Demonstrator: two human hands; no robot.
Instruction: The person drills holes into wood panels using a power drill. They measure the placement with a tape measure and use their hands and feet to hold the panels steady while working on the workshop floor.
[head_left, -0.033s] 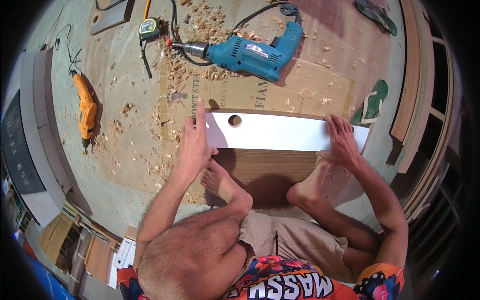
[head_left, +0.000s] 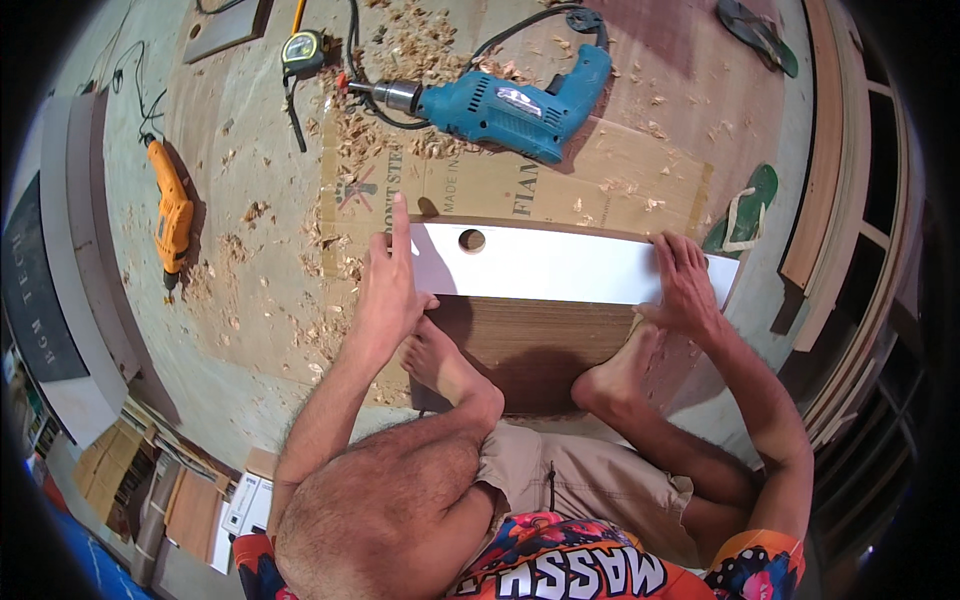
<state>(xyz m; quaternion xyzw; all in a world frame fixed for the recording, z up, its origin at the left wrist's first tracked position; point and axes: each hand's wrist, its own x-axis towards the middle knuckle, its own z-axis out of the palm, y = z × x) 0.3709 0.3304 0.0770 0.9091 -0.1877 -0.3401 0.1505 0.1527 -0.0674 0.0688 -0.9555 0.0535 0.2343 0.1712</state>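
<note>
Change: none found in hands or board; surroundings shifted slightly in view. My left grip (head_left: 392,290) holds white board (head_left: 560,264) at left end, index finger extended. My right grip (head_left: 688,285) clasps it near right end. Board lies between drill (head_left: 510,112) and my feet (head_left: 437,362). Judgement: steadying continues, work unadvanced.

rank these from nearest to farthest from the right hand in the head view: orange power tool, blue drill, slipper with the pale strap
From the right hand:
1. Slipper with the pale strap, just beyond, to its right
2. Blue drill, past the white board, leftward
3. Orange power tool, far over on the left
</note>
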